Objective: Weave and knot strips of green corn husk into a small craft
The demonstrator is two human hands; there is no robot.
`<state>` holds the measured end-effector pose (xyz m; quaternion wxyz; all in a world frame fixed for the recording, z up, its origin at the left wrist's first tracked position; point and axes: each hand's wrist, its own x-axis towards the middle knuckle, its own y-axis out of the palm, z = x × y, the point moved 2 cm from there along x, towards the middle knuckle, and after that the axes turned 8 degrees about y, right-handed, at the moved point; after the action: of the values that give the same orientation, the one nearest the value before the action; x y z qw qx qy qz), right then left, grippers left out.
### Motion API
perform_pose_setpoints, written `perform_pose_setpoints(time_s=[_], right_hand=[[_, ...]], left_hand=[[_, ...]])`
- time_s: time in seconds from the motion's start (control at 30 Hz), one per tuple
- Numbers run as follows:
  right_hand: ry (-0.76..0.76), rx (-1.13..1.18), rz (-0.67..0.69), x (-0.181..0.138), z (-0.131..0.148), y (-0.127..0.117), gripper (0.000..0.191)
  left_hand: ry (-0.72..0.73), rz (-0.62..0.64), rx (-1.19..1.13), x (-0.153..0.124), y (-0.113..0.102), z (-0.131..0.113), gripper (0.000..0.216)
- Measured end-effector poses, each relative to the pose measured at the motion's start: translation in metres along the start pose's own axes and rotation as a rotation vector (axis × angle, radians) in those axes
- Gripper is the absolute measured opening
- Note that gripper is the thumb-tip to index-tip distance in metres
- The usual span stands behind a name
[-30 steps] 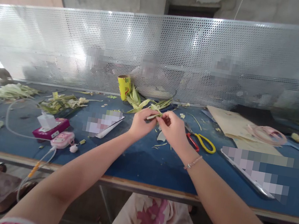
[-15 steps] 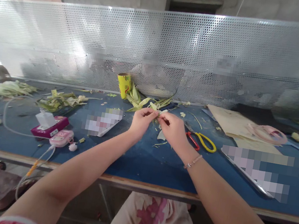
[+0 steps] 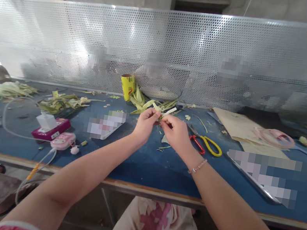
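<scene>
My left hand (image 3: 145, 124) and my right hand (image 3: 175, 133) meet above the blue table, thumbs and fingertips pinched together. Between them they grip a pale green corn husk strip (image 3: 168, 111), whose ends stick up past the fingertips; the part inside the fingers is hidden. Just behind lies a pile of corn husks (image 3: 140, 106) against a yellow cardboard tube (image 3: 127, 87). Scissors (image 3: 206, 143) with one red and one yellow handle rest to the right of my right hand. Small husk scraps (image 3: 165, 140) lie under my hands.
A blurred phone-like object (image 3: 106, 126) lies left, beside a purple box (image 3: 51, 130) and a pink case (image 3: 63, 141) with a cable. More husks (image 3: 64, 105) are further left. Brown paper (image 3: 229, 124) and a tray-like object (image 3: 255, 178) lie right. A perforated metal screen (image 3: 165, 46) stands behind.
The husk strip's ends now stand up more visibly above my fingertips. Both hands have shifted only slightly and stay pinched together.
</scene>
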<state>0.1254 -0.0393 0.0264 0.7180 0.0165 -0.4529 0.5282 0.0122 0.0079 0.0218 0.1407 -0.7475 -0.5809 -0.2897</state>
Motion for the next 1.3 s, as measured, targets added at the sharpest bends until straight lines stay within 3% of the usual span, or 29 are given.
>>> perform_pose_setpoints(time_s=[0.23, 0.4, 0.57, 0.97, 1.17, 1.3], right_hand=[[0.036, 0.068, 0.055, 0.001, -0.002, -0.002, 0.012], [0.057, 0.029, 0.081, 0.000, -0.003, -0.004, 0.013], [-0.019, -0.034, 0.083, -0.003, -0.003, -0.002, 0.011], [0.061, 0.073, 0.035, 0.000, -0.003, -0.003, 0.009], [0.108, 0.068, -0.011, 0.002, -0.006, -0.008, 0.010], [0.095, 0.027, -0.033, 0.003, -0.006, -0.012, 0.009]], left_hand=[[-0.092, -0.056, -0.138, -0.002, 0.004, -0.009, 0.028], [-0.112, -0.055, -0.084, -0.002, 0.005, -0.011, 0.031], [-0.128, -0.068, -0.053, -0.003, 0.007, -0.016, 0.032], [-0.115, 0.004, -0.068, -0.001, 0.003, -0.011, 0.023], [0.023, 0.106, 0.189, 0.001, 0.000, -0.020, 0.008], [0.015, 0.166, 0.177, 0.002, 0.001, -0.025, 0.010]])
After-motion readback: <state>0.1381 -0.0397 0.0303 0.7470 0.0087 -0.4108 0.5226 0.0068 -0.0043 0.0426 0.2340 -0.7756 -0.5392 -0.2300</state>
